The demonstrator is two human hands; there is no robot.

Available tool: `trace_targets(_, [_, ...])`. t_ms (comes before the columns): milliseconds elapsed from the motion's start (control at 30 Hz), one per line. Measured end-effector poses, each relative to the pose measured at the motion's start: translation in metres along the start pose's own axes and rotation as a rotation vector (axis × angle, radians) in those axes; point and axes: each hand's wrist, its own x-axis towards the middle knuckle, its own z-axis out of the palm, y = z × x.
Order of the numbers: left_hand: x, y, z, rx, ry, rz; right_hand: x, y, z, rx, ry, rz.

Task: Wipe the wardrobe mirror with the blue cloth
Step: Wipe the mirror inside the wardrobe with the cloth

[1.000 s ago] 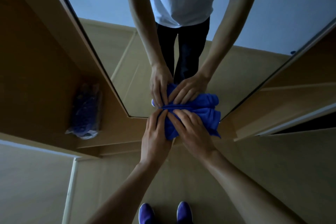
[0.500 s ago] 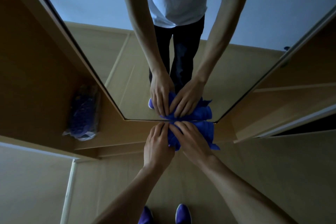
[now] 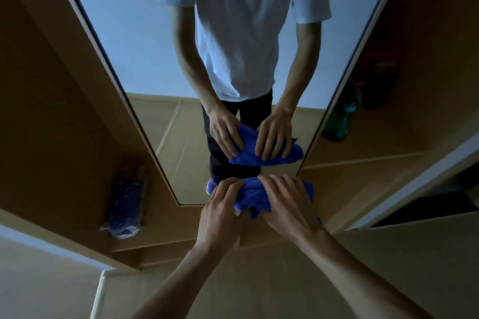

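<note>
The tall wardrobe mirror (image 3: 145,65) fills the middle of the head view between wooden wardrobe sides. A bunched blue cloth (image 3: 252,195) lies against the glass near its lower right corner. My left hand (image 3: 223,204) presses the cloth's left part, fingers bent over it. My right hand (image 3: 287,202) covers its right part with fingers spread flat. The mirror reflects both hands, the cloth and a person in a white T-shirt and dark trousers.
A plastic-wrapped dark blue bundle (image 3: 127,204) sits on the lower left shelf. A green bottle (image 3: 337,122) stands on the right shelf beside dark items. A wooden panel (image 3: 259,280) extends below the mirror toward me.
The camera has tilted up, showing more of the mirror. Both hands and the cloth now sit a little above the mirror's bottom edge, shifted slightly right, with the hands spread further apart.
</note>
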Motion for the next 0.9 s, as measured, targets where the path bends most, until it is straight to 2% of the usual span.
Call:
trace_targets(633, [0.059, 0.171, -0.132, 0.107, 0.411, 0.415, 0.044, 0.01, -0.23, -0.174, 0.56, -0.211])
trace_targets(900, [0.077, 0.215, -0.177, 0.198, 0.541, 0.47, 0.061, 0.003, -0.291, -0.267, 0.715, -0.286])
